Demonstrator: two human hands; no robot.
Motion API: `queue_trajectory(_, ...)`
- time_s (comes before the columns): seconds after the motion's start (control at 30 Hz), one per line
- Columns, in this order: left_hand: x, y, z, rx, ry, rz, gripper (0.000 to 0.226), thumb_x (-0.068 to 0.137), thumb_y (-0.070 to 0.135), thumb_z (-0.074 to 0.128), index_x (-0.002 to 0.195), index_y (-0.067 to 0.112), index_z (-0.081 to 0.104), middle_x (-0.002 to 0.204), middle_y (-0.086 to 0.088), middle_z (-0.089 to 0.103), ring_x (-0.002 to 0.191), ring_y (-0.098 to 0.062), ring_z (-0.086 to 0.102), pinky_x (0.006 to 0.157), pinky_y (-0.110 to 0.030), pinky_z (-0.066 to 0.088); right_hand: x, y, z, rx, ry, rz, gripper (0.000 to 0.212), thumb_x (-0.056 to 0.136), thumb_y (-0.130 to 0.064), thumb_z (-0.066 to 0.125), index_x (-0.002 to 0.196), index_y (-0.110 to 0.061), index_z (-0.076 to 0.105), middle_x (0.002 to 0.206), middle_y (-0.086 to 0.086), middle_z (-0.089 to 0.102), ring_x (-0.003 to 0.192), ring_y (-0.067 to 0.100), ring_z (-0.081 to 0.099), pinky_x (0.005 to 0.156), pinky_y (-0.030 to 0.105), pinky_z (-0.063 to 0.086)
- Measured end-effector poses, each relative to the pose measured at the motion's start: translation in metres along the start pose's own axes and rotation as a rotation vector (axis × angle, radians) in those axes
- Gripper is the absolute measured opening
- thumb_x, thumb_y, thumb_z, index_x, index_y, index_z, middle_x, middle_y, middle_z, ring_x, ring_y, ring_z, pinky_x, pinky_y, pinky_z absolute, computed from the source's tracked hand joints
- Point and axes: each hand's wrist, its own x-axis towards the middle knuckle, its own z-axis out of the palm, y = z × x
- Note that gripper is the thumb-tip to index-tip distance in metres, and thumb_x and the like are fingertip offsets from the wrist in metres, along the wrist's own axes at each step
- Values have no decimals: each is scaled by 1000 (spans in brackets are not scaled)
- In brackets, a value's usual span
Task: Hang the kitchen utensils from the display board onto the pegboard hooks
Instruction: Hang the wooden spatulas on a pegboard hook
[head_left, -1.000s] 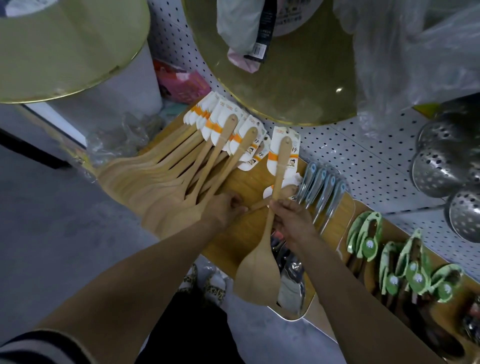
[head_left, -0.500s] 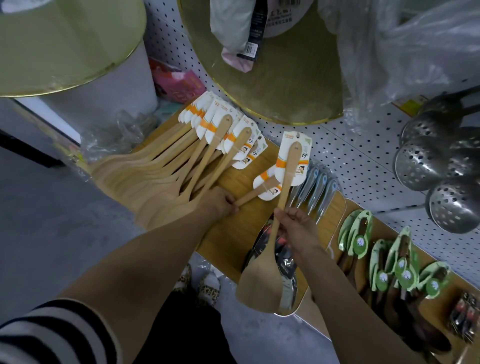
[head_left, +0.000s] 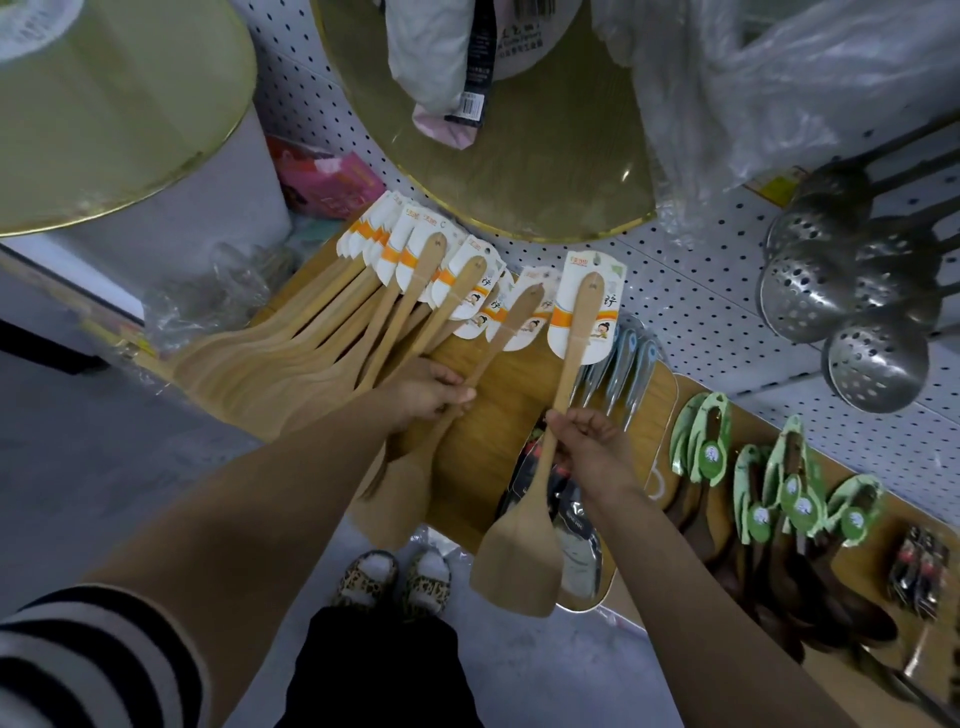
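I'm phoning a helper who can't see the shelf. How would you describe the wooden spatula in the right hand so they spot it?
Find the white pegboard. Below it lies a fan of wooden spatulas. The one meant stands apart to their right, gripped mid-handle by the right hand, its card uppermost.

Striped sleeve (head_left: 78, 660), leopard-print slippers (head_left: 392, 579)

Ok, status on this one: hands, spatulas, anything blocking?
Right hand grips a spatula by the handle, card end up at the pegboard. Left hand holds a second spatula. Nothing in the way.
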Motion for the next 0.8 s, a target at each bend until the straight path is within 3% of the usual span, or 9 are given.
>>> queue_trajectory(0.1, -5, 6, 4, -74, -29, -16, 18, 85, 16, 74, 99, 8, 68, 92, -7, 76, 86, -18, 72, 80, -32, 58, -6, 0, -2, 32, 22, -13, 20, 89, -9, 73, 99, 5, 64, 89, 24, 69, 77, 33, 65, 53, 30, 53)
queue_trajectory(0.17, -10, 10, 8, -85, -45, -24, 19, 85, 16, 74, 100, 7, 67, 90, -7, 75, 81, -16, 71, 72, -27, 58, -13, -2, -5, 49, 34, -26, 14, 90, -8, 72, 94, 3, 64, 79, 18, 71, 71, 31, 68, 59, 34, 55)
queue_trajectory(0.3, -25, 17, 24, -37, -95, -15, 12, 86, 15, 74, 92, 8, 67, 87, -6, 74, 78, -15, 70, 68, -23, 55, -34, -7, -16, 127, 95, -23, 15, 90, -2, 70, 80, -8, 60, 61, 4, 71, 53, 16, 67, 51, 28, 56)
queue_trajectory(0.5, -57, 23, 72, 70, -147, -6, 30, 86, 12, 73, 108, -5, 62, 92, -13, 74, 68, -12, 71, 60, -22, 57, -76, 5, -58, 154, 190, -38, 19, 91, -3, 70, 76, -6, 59, 63, 8, 63, 56, 20, 59, 59, 33, 55)
queue_trajectory(0.57, -70, 25, 99, 101, -179, 7, 32, 86, 9, 73, 110, -6, 59, 87, -12, 73, 66, -13, 71, 60, -26, 58, -95, 12, -81, 193, 228, -22, 18, 92, -4, 69, 79, -5, 57, 69, 13, 58, 54, 18, 55, 54, 29, 53)
queue_trajectory(0.63, -87, 27, 130, 151, -221, 33, 23, 87, 8, 71, 106, 0, 59, 87, -11, 72, 64, -11, 71, 64, -31, 60, -116, 21, -111, 210, 255, -23, 16, 93, -7, 69, 83, -6, 58, 73, 16, 54, 53, 21, 52, 50, 26, 47)
queue_trajectory(0.73, -117, 32, 182, 205, -297, 104, 11, 90, 5, 67, 95, 5, 58, 90, -10, 72, 69, -12, 73, 67, -34, 61, -150, 38, -167, 231, 302, -44, 14, 91, -9, 72, 82, -4, 62, 72, 17, 58, 63, 28, 55, 62, 40, 50)
queue_trajectory(0.8, -138, 37, 219, 252, -305, 160, 18, 89, 4, 69, 81, 9, 53, 77, -5, 73, 69, -17, 73, 73, -40, 59, -175, 48, -211, 236, 351, -69, 15, 89, -7, 73, 80, -7, 62, 72, 11, 61, 66, 25, 60, 67, 40, 55)
